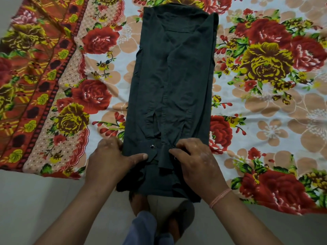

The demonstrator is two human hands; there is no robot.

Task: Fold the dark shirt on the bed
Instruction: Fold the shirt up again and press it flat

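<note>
Dark shirt [177, 76] laid lengthwise on the floral bed [265, 121], sides and sleeves turned in, collar at the far end. Left hand [113, 156] grips the near left edge; right hand [194, 156] pinches a cuff, probably pinning the sleeves before the hem is lifted.
</note>
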